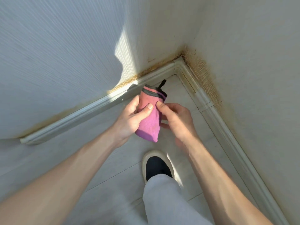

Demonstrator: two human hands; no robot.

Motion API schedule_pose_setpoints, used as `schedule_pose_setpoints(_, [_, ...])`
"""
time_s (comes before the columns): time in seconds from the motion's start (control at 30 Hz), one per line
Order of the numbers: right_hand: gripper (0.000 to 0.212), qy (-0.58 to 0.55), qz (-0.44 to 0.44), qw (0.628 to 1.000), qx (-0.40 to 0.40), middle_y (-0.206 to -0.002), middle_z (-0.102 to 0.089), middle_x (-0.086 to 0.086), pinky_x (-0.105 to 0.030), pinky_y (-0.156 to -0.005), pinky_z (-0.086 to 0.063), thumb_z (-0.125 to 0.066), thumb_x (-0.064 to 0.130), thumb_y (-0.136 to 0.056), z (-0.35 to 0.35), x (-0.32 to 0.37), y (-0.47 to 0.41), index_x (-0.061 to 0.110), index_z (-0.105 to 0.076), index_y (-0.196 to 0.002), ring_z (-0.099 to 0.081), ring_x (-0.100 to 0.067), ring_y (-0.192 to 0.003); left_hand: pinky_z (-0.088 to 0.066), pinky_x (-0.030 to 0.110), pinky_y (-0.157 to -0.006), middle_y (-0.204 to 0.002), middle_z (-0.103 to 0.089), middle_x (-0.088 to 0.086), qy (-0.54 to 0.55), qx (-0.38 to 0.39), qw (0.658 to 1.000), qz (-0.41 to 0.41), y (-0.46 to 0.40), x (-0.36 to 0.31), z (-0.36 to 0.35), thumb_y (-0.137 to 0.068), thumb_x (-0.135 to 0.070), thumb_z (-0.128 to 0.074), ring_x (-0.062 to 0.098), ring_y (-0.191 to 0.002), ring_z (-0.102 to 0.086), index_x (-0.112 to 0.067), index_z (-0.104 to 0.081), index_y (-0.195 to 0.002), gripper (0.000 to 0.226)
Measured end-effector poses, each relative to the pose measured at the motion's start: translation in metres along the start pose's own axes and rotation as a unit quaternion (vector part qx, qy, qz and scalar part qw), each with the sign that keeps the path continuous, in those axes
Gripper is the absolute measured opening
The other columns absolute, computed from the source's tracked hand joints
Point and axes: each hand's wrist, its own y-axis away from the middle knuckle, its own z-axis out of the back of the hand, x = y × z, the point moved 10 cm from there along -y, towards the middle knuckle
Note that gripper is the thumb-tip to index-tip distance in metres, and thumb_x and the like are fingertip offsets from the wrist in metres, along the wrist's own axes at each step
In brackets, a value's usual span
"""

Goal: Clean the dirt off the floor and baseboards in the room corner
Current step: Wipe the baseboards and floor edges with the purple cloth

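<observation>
above the corner floor, between both hands: a folded pink cleaning cloth (150,116) with a grey and black trimmed edge and a small black hanging loop at its far end, held in the air and clear of the tiles.
left hand (129,118): wrapped round the cloth's left side, thumb pressed flat across the pink face, fingers curled behind it.
right hand (176,118): pinching the cloth's right edge, thumb tip on top, the other fingers tucked under and partly hidden.
floor (103,159): pale grey tiles with thin dark grout lines; a dark line of grime sits where the tiles meet the skirting near the corner.
baseboards (164,70): light, rounded plastic strips running along both walls and meeting in a corner piece; the right-hand run shows yellowish smears and a joint clip further along.
dirt (203,69): a brown-orange stain band on the walls just above the skirting, darkest at the corner and spreading higher on the right wall, thinning out along the left wall.
walls (65,46): white with fine ribbed texture; a bright patch of sunlight falls across the left wall and reaches down over the skirting onto the tiles.
foot (157,166): a dark shoe with a cream sole planted on the tiles below the hands, under a light grey trouser leg (168,200).
forearms: bare, reaching in from the lower left and lower right.
</observation>
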Motion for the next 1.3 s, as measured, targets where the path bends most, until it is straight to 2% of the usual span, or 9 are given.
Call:
schedule_pose_setpoints(0.13, [0.016, -0.023, 0.025, 0.999, -0.013, -0.1, -0.077, -0.006, -0.057, -0.089, -0.059, -0.082, 0.028, -0.087, 0.006, -0.001, 0.001, 0.017, -0.074, -0.095, -0.074, -0.032, -0.098, -0.053, 0.039, -0.104, -0.135, -0.065, 0.014, -0.011, 0.014, 1.0, -0.014, 0.001, 0.004, -0.009, -0.102, -0.018, -0.06, 0.023, -0.118, -0.065, -0.015, -0.051, -0.144, 0.043])
schedule_pose_setpoints(0.27, [0.026, -0.047, -0.012, 0.999, -0.012, -0.101, -0.077, -0.004, -0.057, -0.089, -0.06, -0.085, 0.027, -0.082, 0.005, -0.014, 0.002, 0.017, -0.073, -0.102, -0.074, -0.026, -0.094, -0.053, 0.037, -0.102, -0.124, -0.07, 0.006, -0.016, -0.002, 1.0, -0.02, 0.0, 0.01, -0.012, -0.097, -0.022, -0.061, 0.019, -0.112, -0.066, -0.017, -0.055, -0.138, 0.041])
schedule_pose_setpoints(0.37, [0.018, -0.01, 0.045, 0.997, -0.058, -0.096, -0.073, 0.001, -0.044, -0.081, -0.061, -0.084, 0.02, -0.082, 0.012, -0.003, 0.009, 0.017, -0.068, -0.091, -0.069, -0.015, -0.087, -0.054, 0.032, -0.098, -0.119, -0.073, 0.001, -0.032, -0.013, 0.999, -0.022, 0.002, 0.014, -0.014, -0.102, -0.019, -0.062, 0.016, -0.108, -0.068, -0.023, -0.059, -0.131, 0.029])
schedule_pose_setpoints(0.5, [0.017, 0.086, 0.109, 0.983, -0.123, -0.109, -0.066, 0.003, -0.021, -0.082, -0.047, -0.08, 0.018, -0.084, 0.027, 0.008, 0.018, 0.023, -0.063, -0.086, -0.064, -0.009, -0.102, -0.055, 0.044, -0.095, -0.11, -0.075, 0.006, -0.017, -0.056, 0.998, -0.009, 0.005, 0.026, -0.008, -0.099, -0.023, -0.066, 0.022, -0.098, -0.071, -0.017, -0.062, -0.119, 0.021])
schedule_pose_setpoints(0.63, [0.021, 0.022, 0.066, 0.994, -0.085, -0.096, -0.073, -0.007, -0.025, -0.071, -0.055, -0.078, 0.009, -0.087, 0.027, -0.005, 0.011, 0.014, -0.065, -0.104, -0.067, -0.01, -0.079, -0.056, 0.041, -0.095, -0.115, -0.074, 0.004, 0.01, -0.06, 0.998, -0.005, 0.01, 0.038, -0.014, -0.098, -0.028, -0.065, 0.02, -0.103, -0.071, -0.017, -0.061, -0.125, 0.029])
schedule_pose_setpoints(0.8, [0.023, -0.068, -0.019, 0.997, -0.032, -0.096, -0.074, -0.012, -0.03, -0.071, -0.056, -0.08, 0.011, -0.087, 0.019, -0.022, 0.004, 0.006, -0.071, -0.107, -0.066, -0.017, -0.081, -0.055, 0.035, -0.091, -0.117, -0.073, 0.002, 0.011, -0.05, 0.999, -0.006, 0.018, 0.04, -0.014, -0.102, -0.023, -0.062, 0.019, -0.105, -0.071, -0.015, -0.058, -0.131, 0.03])
schedule_pose_setpoints(0.97, [0.014, -0.052, 0.057, 0.995, -0.063, -0.089, -0.064, -0.002, -0.042, -0.075, -0.048, -0.076, 0.026, -0.087, 0.02, -0.013, 0.007, 0.03, -0.063, -0.082, -0.058, -0.017, -0.08, -0.056, 0.045, -0.096, -0.119, -0.074, 0.008, 0.02, -0.056, 0.998, 0.01, 0.019, 0.041, -0.014, -0.096, -0.032, -0.068, 0.027, -0.106, -0.072, -0.015, -0.054, -0.137, 0.045])
schedule_pose_setpoints(1.2, [0.012, 0.022, 0.091, 0.988, -0.123, -0.078, -0.069, -0.005, -0.03, -0.062, -0.045, -0.069, 0.023, -0.098, 0.039, -0.003, 0.004, 0.027, -0.059, -0.092, -0.058, -0.012, -0.063, -0.059, 0.035, -0.086, -0.107, -0.076, 0.001, 0.017, -0.057, 0.997, 0.046, 0.011, 0.043, -0.024, -0.099, -0.03, -0.067, 0.017, -0.094, -0.072, -0.014, -0.06, -0.126, 0.033])
schedule_pose_setpoints(1.3, [0.014, 0.059, 0.108, 0.985, -0.124, -0.084, -0.072, -0.003, -0.026, -0.063, -0.048, -0.071, 0.024, -0.096, 0.04, -0.002, 0.001, 0.03, -0.061, -0.091, -0.063, -0.009, -0.068, -0.06, 0.045, -0.09, -0.104, -0.077, -0.002, -0.065, -0.087, 0.993, 0.049, 0.004, 0.039, -0.019, -0.091, -0.047, -0.071, 0.019, -0.092, -0.074, -0.021, -0.063, -0.12, 0.039])
